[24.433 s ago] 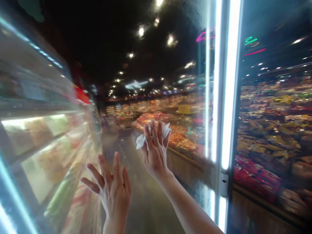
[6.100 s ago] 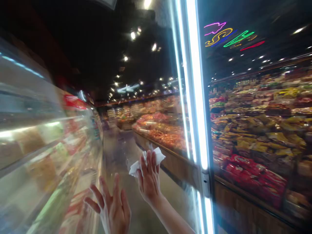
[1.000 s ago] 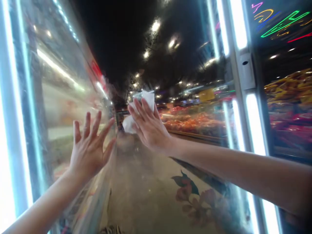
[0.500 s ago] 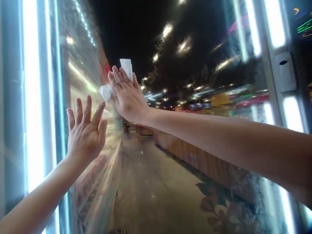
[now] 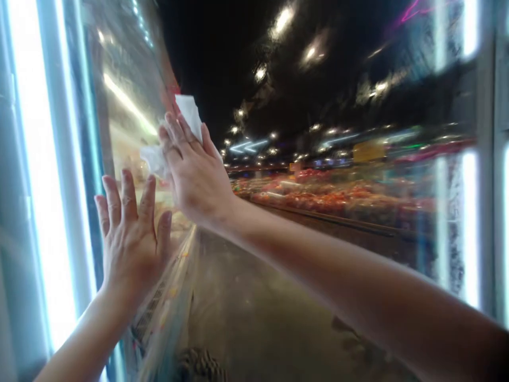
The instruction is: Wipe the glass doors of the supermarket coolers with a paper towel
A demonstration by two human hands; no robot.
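My right hand [image 5: 201, 183] lies against a clear glass pane [image 5: 254, 286], its arm crossing from the lower right. Under its palm and fingers is a white tissue [image 5: 189, 111]. One end of the tissue sticks out above the thumb, and another crumpled part shows left of the fingers. My left hand [image 5: 133, 246] is lower and further left, fingers spread upward and holding nothing. It seems to rest on the glass, though contact is hard to make out. The two hands are close together but apart.
A bright vertical light tube [image 5: 42, 175] runs along the left side. More light strips [image 5: 471, 223] stand by a metal frame [image 5: 487, 175] at right. Beyond the glass are a floor [image 5: 254, 329] and blurred reddish goods [image 5: 338, 196] under a dark ceiling with lamps.
My right hand and the tissue have shifted left and slightly down, nearer the left hand. My left hand stays spread, slightly lower. The view has turned, so the right frame sits further right.
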